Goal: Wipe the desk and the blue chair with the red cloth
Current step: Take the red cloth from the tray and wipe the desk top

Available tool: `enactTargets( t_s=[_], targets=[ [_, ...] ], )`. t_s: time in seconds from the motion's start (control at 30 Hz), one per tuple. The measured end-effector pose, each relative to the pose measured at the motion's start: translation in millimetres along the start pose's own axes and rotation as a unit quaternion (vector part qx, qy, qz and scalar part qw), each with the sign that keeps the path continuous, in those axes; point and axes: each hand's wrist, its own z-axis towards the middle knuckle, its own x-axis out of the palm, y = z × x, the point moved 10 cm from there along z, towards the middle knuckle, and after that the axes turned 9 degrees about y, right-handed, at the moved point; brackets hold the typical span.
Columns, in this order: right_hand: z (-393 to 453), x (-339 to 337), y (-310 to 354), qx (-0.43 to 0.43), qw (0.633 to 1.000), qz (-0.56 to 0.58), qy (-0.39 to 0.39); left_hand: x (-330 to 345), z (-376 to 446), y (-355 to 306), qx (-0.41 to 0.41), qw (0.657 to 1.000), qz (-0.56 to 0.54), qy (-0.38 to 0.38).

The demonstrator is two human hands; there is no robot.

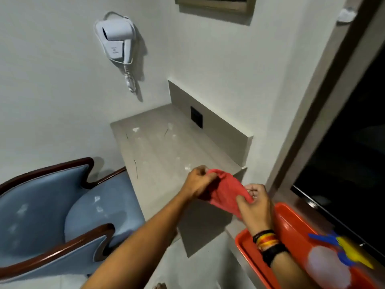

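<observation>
The red cloth (pixel 224 191) is stretched between both hands above the near right corner of the grey desk (pixel 158 151). My left hand (pixel 198 181) pinches its upper left edge. My right hand (pixel 257 202) grips its lower right edge and wears several bands at the wrist. White smudges and thin dark marks lie scattered over the desk top. The blue chair (pixel 62 209) with a dark wooden frame stands at the lower left, pushed against the desk's left edge, with white smudges on its seat and backrest.
An orange tray (pixel 291 224) at the lower right holds a pale round object and blue and yellow items. A white hair dryer (pixel 117 41) hangs on the wall above the desk. A black socket plate (pixel 196 119) sits in the desk's back panel. A dark window is at right.
</observation>
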Motion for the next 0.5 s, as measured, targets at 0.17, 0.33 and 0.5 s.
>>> enactTargets(
  t_s=[0.17, 0.33, 0.5],
  targets=[
    [75, 84, 10, 0.036, 0.999, 0.024, -0.002, -96, 58, 45, -0.002, 0.998, -0.067, -0.007],
    [131, 156, -19, 0.126, 0.992, -0.030, -0.011, -122, 111, 107, -0.030, 0.992, 0.114, 0.045],
    [140, 248, -52, 0.295, 0.934, -0.199, -0.006, -151, 145, 116, 0.043, 0.948, 0.314, -0.026]
  ],
)
